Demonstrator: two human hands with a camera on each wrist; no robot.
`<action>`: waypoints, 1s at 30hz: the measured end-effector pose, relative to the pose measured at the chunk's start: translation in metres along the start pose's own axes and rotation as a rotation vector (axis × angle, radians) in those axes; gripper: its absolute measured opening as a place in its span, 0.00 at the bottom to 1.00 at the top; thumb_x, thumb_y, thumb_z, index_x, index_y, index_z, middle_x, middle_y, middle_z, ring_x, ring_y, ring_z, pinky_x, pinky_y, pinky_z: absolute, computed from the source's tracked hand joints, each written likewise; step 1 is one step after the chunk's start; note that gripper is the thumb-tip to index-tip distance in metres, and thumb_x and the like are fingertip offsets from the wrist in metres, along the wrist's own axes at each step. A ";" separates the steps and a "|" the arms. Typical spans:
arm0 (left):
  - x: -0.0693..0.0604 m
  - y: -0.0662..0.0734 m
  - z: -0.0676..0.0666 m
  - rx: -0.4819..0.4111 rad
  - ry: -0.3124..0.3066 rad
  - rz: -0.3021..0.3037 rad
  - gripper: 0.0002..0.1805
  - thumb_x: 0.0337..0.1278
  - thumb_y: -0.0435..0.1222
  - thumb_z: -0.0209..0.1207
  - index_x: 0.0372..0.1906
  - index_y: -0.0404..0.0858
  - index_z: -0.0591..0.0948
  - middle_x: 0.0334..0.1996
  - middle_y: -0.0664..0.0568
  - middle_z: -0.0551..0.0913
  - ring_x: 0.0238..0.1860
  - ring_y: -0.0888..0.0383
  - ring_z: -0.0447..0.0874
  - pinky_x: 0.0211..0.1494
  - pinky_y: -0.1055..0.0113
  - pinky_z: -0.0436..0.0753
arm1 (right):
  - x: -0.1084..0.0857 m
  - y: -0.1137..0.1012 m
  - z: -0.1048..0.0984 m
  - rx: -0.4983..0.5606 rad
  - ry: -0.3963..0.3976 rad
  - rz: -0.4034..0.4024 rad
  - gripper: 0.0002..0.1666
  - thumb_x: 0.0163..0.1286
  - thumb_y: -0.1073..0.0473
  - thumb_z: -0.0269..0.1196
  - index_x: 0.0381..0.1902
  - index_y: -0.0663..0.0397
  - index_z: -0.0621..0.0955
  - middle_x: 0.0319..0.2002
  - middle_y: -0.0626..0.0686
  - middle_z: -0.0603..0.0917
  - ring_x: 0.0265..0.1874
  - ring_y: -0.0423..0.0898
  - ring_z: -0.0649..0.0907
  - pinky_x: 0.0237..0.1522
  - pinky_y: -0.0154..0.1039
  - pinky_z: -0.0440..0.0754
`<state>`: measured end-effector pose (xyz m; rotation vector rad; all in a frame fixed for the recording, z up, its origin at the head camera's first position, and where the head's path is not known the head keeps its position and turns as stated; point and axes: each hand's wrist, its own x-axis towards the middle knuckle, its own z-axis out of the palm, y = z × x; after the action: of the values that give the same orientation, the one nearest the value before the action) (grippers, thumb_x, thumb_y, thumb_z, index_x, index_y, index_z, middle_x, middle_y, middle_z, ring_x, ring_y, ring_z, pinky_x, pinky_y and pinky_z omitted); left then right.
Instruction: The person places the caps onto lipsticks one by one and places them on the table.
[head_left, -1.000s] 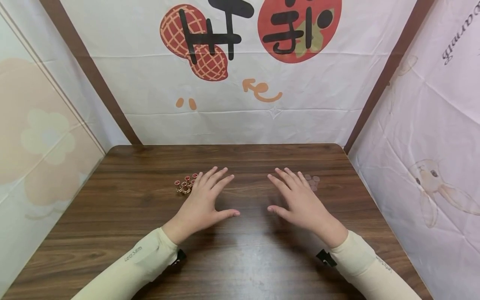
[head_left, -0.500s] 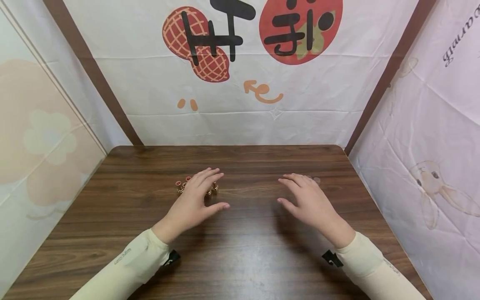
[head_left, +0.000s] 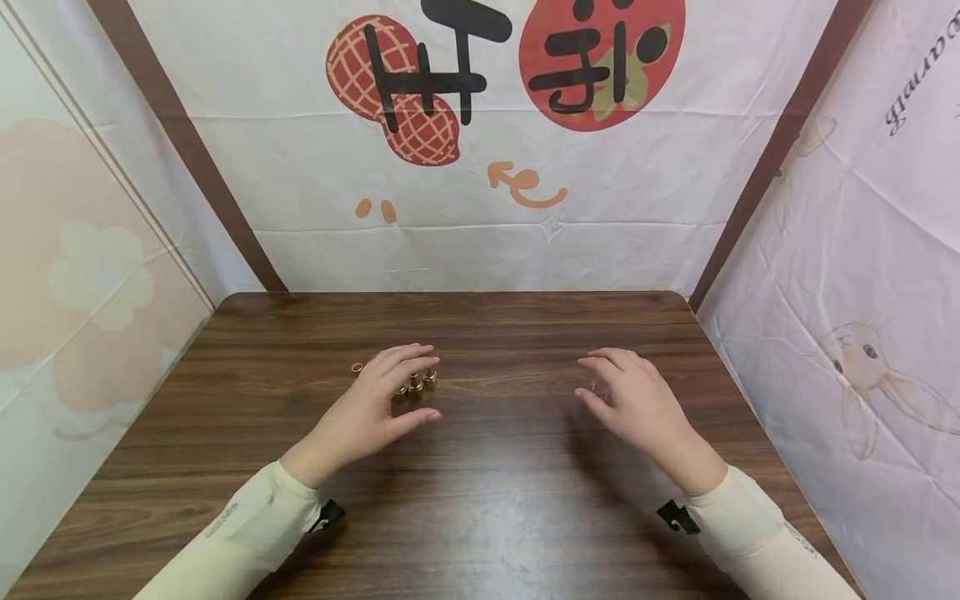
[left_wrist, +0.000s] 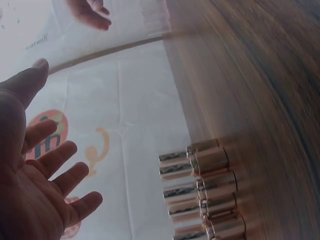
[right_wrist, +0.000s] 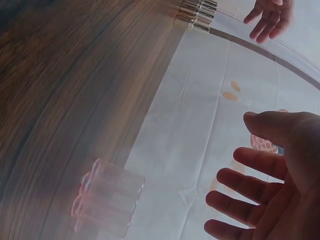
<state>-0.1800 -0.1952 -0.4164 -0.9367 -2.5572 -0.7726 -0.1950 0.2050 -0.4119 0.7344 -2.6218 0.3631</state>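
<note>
Small gold lipstick tubes (head_left: 416,382) stand upright in a group on the left half of the table, partly covered by my left hand (head_left: 363,408) in the head view. That hand hovers over and beside them, fingers spread and relaxed, holding nothing. The left wrist view shows the shiny tubes (left_wrist: 215,187) apart from the fingers. On the right half, clear pinkish cylinders (right_wrist: 111,197), which look like lipstick caps, stand close together. My right hand (head_left: 645,404) hovers over them with loosely bent fingers and grips nothing; it hides most of them in the head view.
The dark wood table (head_left: 480,483) has a far edge against a white printed curtain (head_left: 480,250). More printed curtains (head_left: 847,250) hang at both sides. Brown strips run down the curtains' corners.
Both hands have moved apart, the left one leftward over the gold tubes, the right one rightward over the clear cylinders. Their fingers have bent slightly. More tubes show on the left hand's thumb side.
</note>
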 end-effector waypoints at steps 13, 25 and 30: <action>-0.011 -0.012 -0.015 -0.012 0.078 0.036 0.39 0.51 0.47 0.77 0.70 0.49 0.75 0.70 0.57 0.73 0.72 0.52 0.67 0.73 0.53 0.64 | -0.011 0.029 -0.005 -0.008 0.007 0.146 0.23 0.65 0.52 0.72 0.55 0.54 0.84 0.53 0.56 0.85 0.52 0.60 0.83 0.54 0.60 0.76; -0.023 -0.026 -0.024 -0.014 0.122 0.026 0.40 0.48 0.43 0.78 0.69 0.46 0.76 0.69 0.55 0.75 0.71 0.52 0.69 0.76 0.67 0.59 | -0.018 0.052 -0.007 -0.032 -0.053 0.290 0.24 0.66 0.53 0.71 0.56 0.58 0.83 0.54 0.64 0.84 0.54 0.65 0.81 0.55 0.63 0.76; -0.027 -0.034 -0.029 0.008 0.158 0.018 0.42 0.46 0.40 0.79 0.70 0.46 0.76 0.67 0.50 0.77 0.69 0.49 0.71 0.74 0.69 0.60 | -0.020 0.061 -0.008 -0.028 -0.075 0.327 0.25 0.67 0.52 0.69 0.57 0.60 0.83 0.53 0.66 0.83 0.53 0.66 0.81 0.53 0.64 0.76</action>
<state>-0.1801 -0.2472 -0.4183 -0.8595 -2.4103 -0.7975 -0.2102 0.2672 -0.4223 0.3135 -2.8143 0.3954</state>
